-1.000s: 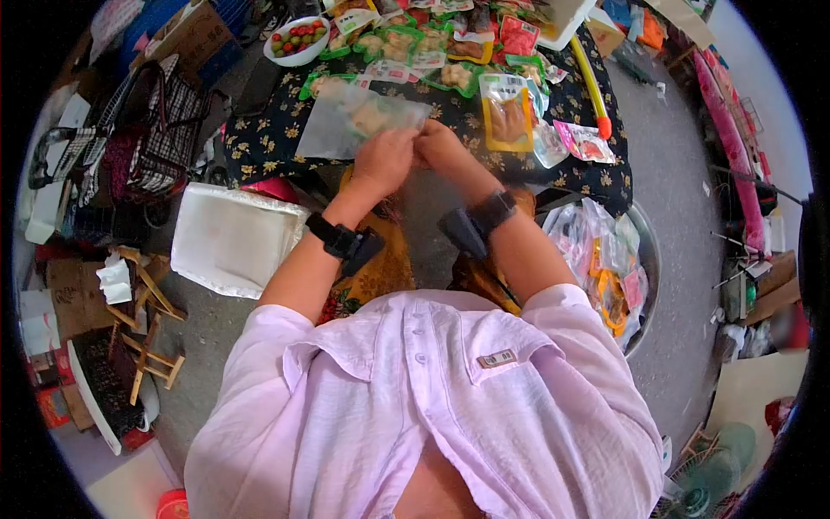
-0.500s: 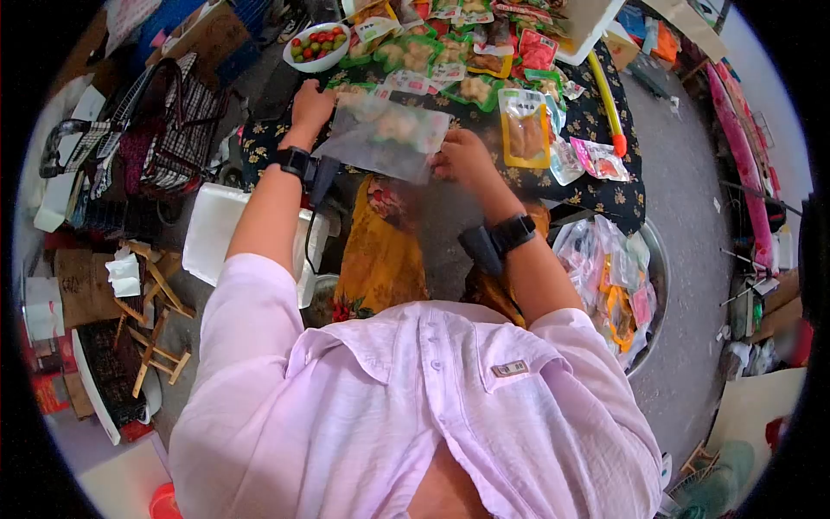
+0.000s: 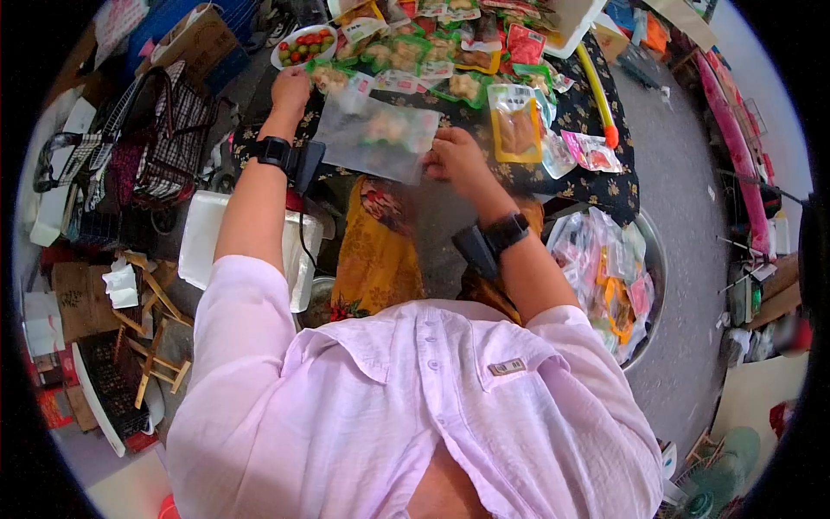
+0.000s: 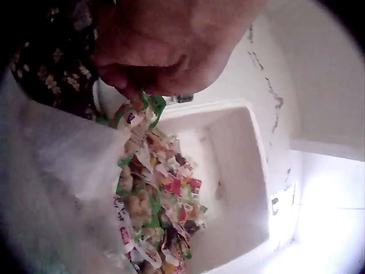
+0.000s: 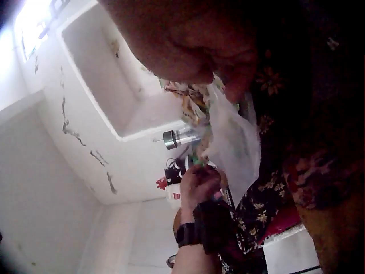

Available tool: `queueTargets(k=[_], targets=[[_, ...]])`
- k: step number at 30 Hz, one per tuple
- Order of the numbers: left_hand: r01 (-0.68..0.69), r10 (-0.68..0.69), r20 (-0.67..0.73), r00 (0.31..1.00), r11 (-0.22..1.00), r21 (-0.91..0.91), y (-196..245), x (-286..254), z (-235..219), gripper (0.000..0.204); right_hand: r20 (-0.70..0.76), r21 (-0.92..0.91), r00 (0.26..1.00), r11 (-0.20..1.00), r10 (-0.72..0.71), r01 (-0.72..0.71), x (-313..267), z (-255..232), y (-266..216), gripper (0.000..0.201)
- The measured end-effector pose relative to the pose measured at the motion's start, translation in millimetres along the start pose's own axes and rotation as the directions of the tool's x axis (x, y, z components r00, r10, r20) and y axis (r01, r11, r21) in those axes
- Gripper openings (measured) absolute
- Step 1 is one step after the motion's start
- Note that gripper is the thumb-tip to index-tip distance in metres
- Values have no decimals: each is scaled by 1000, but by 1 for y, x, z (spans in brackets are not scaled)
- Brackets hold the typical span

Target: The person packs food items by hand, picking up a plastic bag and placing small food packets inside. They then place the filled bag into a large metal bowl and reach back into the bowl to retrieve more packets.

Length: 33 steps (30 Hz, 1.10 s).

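The translucent bag [image 3: 367, 151] is held at its right edge by R hand [image 3: 460, 162], fingers curled, over the near side of the flower-print table [image 3: 596, 184]. A green-edged pkt [image 3: 328, 78] is pinched by L hand [image 3: 290, 89], nr bag's far left corner. A fruit bowl [image 3: 277, 59] is set just beyond L hand; a yellow-edged pouch [image 3: 517, 125] is laid right of bag, w/ other food pkts [image 3: 405, 54] beyond.

A frosted, translucent rectangular plastic bag [image 3: 354, 147] spreads slantwise over the near edge of the dark floral cloth-covered worktop [image 3: 562, 182], its surface softly creased. Pale lumps and a green patch show blurrily through its middle; whether inside or beneath is unclear. A clear, green-edged plastic packet of pale, lumpy food [image 3: 328, 78] lies just beyond its far left corner.
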<state>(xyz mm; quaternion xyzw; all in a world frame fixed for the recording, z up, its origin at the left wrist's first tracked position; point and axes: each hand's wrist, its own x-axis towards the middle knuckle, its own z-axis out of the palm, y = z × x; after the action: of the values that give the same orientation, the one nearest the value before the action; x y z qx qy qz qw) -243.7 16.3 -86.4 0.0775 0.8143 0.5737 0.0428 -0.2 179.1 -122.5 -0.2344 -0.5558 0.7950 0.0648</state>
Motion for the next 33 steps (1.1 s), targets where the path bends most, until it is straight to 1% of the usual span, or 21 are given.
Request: queueTargets(k=[1,2,4,5,7,8,10,11,14,16,18,19,22,23,24,25,26,27,30,31,33], targets=[[-86,96,-54,994,984,155,30,-28,-4,18,2,21,1000,1000,-10,10,-1,0,0,29],[-152,176,-101,979,967,205,29,-27,-6,21,-26,-32,999,999,-21,20,-3,0,-3,29],[-272,339,-182,923,909,315,32,-27,-11,28,-78,-138,996,990,-47,36,-12,1,-14,27],[-272,274,-161,948,962,37,32,-28,-14,22,-97,-128,988,986,-117,105,-13,0,-15,29],[-190,174,-90,981,959,-211,42,-46,-16,21,-139,-112,957,965,-253,238,-15,-3,-17,31],[-138,130,-46,990,934,-329,44,-55,-16,21,-136,-98,956,964,-260,248,-18,-3,-21,33],[-26,54,42,998,868,-496,47,-80,-9,18,-129,-71,953,961,-275,268,-23,-4,-30,36],[33,23,92,996,820,-571,48,-90,-5,17,-98,2,964,969,-246,247,-24,-4,-32,36],[145,39,237,971,690,-709,34,-108,10,13,-3,190,981,963,-192,189,-26,-6,-35,36],[193,16,291,957,714,-673,34,-127,22,11,64,279,979,945,-195,170,-26,-5,-36,33],[236,-11,331,943,724,-648,38,-151,33,10,184,330,948,925,-259,188,-31,-5,-35,28],[255,-4,361,933,714,-652,32,-157,39,11,243,356,926,915,-289,192,-34,-5,-34,25],[205,19,338,941,762,-614,27,-176,51,14,-7,121,969,962,-245,244,-47,-15,-32,18],[41,97,312,945,912,-408,13,-172,53,21,-7,121,919,912,-394,392,-49,-22,-24,16],[-194,243,254,936,960,-204,12,-178,54,25,-7,123,846,839,-533,530,-52,-29,-17,15],[-406,390,230,891,914,23,11,-187,55,28,-19,248,891,861,-454,444,-57,-36,-17,15],[-576,525,244,815,778,250,10,-192,56,33,-19,369,929,861,-369,350,-60,-43,-19,15],[-647,564,318,762,644,409,-2,-193,61,37,-44,386,941,863,-336,326,-59,-54,-11,15],[-619,383,491,782,565,546,13,-209,63,36,-149,453,931,814,-333,364,-61,-67,3,17],[-613,432,436,789,600,515,2,-209,67,30,-163,441,933,823,-320,359,-63,-69,5,17],[-544,354,424,834,655,524,-4,-203,72,25,-184,416,937,841,-296,347,-66,-69,6,18]])
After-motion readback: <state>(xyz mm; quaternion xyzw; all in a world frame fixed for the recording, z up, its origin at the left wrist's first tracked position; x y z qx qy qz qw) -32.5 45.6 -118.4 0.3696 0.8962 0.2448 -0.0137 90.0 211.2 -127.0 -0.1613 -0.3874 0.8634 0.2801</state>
